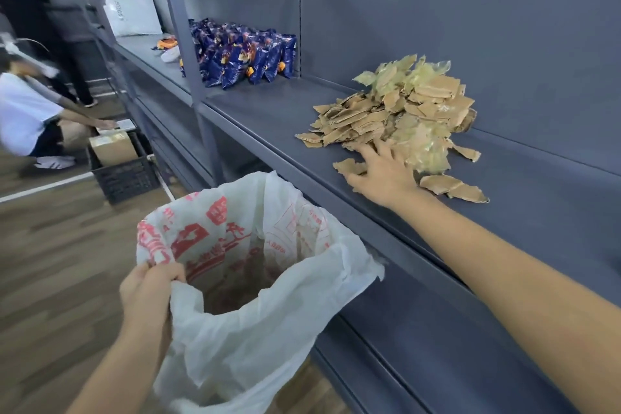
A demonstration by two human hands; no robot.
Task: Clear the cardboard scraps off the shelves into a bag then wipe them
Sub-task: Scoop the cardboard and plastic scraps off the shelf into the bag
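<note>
The pile of cardboard scraps (403, 107), mixed with crumpled yellowish tape, lies on the grey metal shelf (268, 118) close to its back panel. The right hand (383, 175) rests palm down on the shelf at the near edge of the pile. Its fingers (364, 155) are spread and straight, the tips touching the lowest scraps and the clump of tape, and nothing is pinched between them. One loose scrap (349, 166) lies just by the thumb, partly under the hand, and two more loose pieces (452, 189) lie just beside the wrist on its right. The left hand (148, 292) holds the white plastic bag (235, 363) with red print, its fingers curled round a bunched part of the rim. The bag's mouth hangs open below the shelf's front lip, and some brown pieces show at the bottom inside. Further along the shelf stands a row of blue snack packets (242, 57). On the floor sits a dark crate (124, 178) with a cardboard box (116, 146) in it, beside a crouching person (27, 114).
</note>
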